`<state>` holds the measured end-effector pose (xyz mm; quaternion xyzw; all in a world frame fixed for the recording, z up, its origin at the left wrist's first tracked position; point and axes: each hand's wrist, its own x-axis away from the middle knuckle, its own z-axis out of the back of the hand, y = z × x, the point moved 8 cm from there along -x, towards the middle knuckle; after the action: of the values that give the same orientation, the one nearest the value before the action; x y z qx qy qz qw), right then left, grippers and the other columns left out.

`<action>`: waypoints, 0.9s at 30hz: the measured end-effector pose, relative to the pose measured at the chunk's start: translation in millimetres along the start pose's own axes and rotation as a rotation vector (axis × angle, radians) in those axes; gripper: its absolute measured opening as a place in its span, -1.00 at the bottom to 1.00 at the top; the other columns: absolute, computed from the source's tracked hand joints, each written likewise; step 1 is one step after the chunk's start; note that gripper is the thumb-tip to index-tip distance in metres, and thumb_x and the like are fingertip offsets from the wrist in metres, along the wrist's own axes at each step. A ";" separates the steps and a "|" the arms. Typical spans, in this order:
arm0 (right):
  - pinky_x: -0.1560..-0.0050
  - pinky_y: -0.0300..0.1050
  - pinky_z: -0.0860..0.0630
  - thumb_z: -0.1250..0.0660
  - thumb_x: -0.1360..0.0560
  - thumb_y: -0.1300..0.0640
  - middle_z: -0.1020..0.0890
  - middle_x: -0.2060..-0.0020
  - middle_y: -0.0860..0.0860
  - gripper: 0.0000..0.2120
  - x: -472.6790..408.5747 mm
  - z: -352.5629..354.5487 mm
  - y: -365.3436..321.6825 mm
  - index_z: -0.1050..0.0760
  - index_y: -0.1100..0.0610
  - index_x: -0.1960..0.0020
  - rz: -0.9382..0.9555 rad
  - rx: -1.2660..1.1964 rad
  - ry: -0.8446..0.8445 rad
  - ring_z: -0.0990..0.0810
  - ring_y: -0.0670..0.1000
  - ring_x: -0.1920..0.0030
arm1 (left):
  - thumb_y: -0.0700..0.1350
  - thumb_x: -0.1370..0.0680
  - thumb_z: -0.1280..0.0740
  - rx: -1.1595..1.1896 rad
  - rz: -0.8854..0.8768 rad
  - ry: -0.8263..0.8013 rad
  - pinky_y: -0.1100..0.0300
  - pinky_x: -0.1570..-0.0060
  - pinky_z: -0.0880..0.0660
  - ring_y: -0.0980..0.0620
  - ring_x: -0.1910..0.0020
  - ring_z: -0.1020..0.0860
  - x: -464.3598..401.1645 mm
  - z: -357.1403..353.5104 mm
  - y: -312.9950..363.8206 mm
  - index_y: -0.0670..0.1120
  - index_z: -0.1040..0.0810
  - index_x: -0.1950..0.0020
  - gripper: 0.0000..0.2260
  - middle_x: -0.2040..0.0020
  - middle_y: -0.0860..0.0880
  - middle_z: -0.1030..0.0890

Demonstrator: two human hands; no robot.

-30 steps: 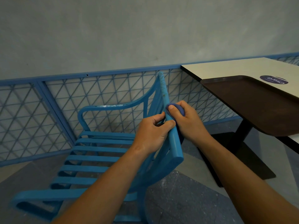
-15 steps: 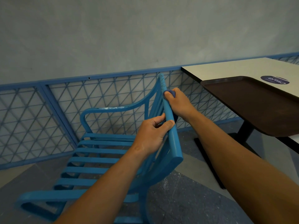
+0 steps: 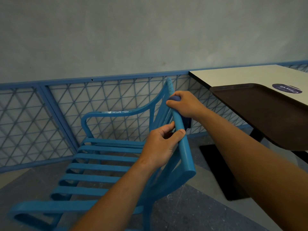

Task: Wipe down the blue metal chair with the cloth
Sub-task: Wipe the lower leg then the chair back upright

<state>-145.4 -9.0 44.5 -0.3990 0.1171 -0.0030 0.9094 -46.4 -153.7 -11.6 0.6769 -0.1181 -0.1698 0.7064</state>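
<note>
The blue metal chair (image 3: 103, 157) with a slatted seat stands in front of me, its backrest nearest to me. My left hand (image 3: 161, 147) grips the top rail of the backrest near its middle. My right hand (image 3: 186, 105) is wrapped over the same rail farther up, pressing a dark blue cloth (image 3: 174, 98) against it. Only a bulge of cloth shows above my thumb, and a darker fold hangs below my palm behind the rail.
A white table (image 3: 241, 75) stands at the right with a dark brown tray (image 3: 260, 114) overhanging its edge, and its black base (image 3: 215, 164) rests on the floor. A blue mesh railing (image 3: 50, 114) runs behind the chair below a grey wall.
My right hand slid the cloth up the top rail, from beside my left hand toward the rail's far end. My left hand kept its grip in the same place.
</note>
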 end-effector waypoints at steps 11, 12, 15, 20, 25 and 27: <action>0.22 -0.32 -0.41 -0.39 -0.58 0.01 -0.63 0.15 -0.12 -0.89 37.9 0.0 -5.4 -0.61 0.04 -0.02 0.035 -0.045 0.052 -0.58 -0.18 0.15 | 0.02 -0.60 -0.40 -0.025 0.028 -0.009 0.30 -0.09 -0.54 0.24 -0.08 -0.64 1.8 3.2 -0.3 0.07 -0.57 -0.38 -0.65 -0.08 0.17 -0.71; 0.19 -0.31 -0.44 -0.39 -0.58 0.01 -0.64 0.13 -0.10 -0.87 48.2 -0.7 -5.6 -0.62 0.06 -0.04 0.049 -0.050 0.052 -0.59 -0.18 0.13 | 0.01 -0.61 -0.39 -0.029 0.028 -0.013 0.33 -0.04 -0.54 0.24 -0.06 -0.65 1.5 3.4 -1.0 0.09 -0.60 -0.34 -0.70 -0.05 0.17 -0.71; 0.13 -0.27 -0.49 -0.40 -0.58 0.01 -0.66 0.11 -0.07 -0.84 59.7 0.1 -6.0 -0.64 0.09 -0.06 0.066 -0.041 0.041 -0.61 -0.14 0.10 | 0.01 -0.62 -0.38 -0.034 0.032 -0.022 0.39 0.05 -0.53 0.26 -0.05 -0.64 1.7 1.3 -1.7 0.13 -0.61 -0.28 -0.77 -0.04 0.18 -0.71; 0.13 -0.16 -0.49 -0.36 -0.60 -0.03 -0.63 0.12 -0.05 -0.82 22.7 2.0 -2.3 -0.59 0.07 -0.08 -0.004 -0.018 0.052 -0.61 -0.09 0.11 | 0.04 -0.62 -0.37 -0.068 0.035 -0.006 0.39 0.02 -0.50 0.28 -0.08 -0.62 3.0 0.4 4.8 0.08 -0.58 -0.37 -0.69 -0.10 0.18 -0.69; 0.13 -0.16 -0.43 -0.20 -0.67 -0.08 -0.61 0.00 -0.01 -0.75 34.2 -1.4 -3.8 -0.53 0.05 -0.18 -0.017 0.066 0.046 -0.61 0.00 0.00 | 0.05 -0.65 -0.30 -0.116 0.050 -0.004 0.31 -0.07 -0.55 0.30 -0.09 -0.61 15.0 -0.5 11.7 0.11 -0.53 -0.41 -0.68 -0.14 0.19 -0.67; 0.06 -0.17 -0.49 -0.13 -0.67 -0.10 -0.64 -0.01 -0.04 -0.73 59.8 -1.6 -9.6 -0.55 -0.01 -0.12 0.015 0.041 -0.002 -0.61 -0.07 -0.01 | 0.07 -0.66 -0.28 -0.128 0.050 0.008 0.17 -0.27 -0.53 0.28 -0.18 -0.59 22.8 3.2 14.4 0.08 -0.49 -0.45 -0.65 -0.22 0.18 -0.64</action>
<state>-86.7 -22.6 37.8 -0.3792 0.1193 0.0015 0.9176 -25.7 -165.4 1.5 0.6279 -0.1210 -0.1566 0.7528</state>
